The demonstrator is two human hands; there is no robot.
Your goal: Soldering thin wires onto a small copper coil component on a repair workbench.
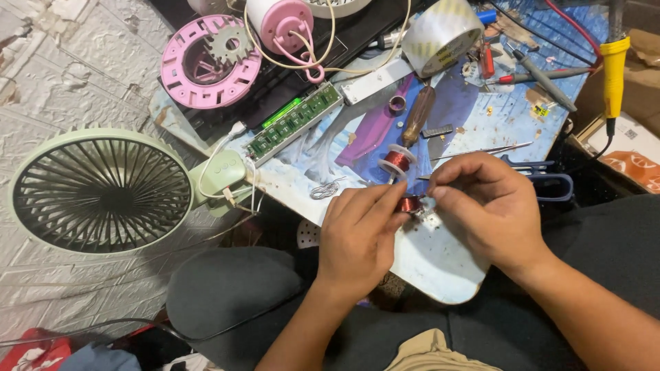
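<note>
Both my hands meet over the near end of a worn blue board [440, 261]. Between the fingertips of my left hand [357, 237] and my right hand [485, 206] sits a small coil of reddish copper wire [410, 203], pinched from both sides. Just behind it, a white spool of copper wire [397, 159] stands on the board. A wooden-handled tool [419, 113] lies beyond the spool.
A pale green fan [103, 191] stands at the left, with a green circuit board [295, 120] beside it. Pink fan parts [210, 62], a roll of clear tape [440, 34], a yellow soldering iron [613, 69], tweezers [491, 150] and blue-handled scissors [550, 180] crowd the far side.
</note>
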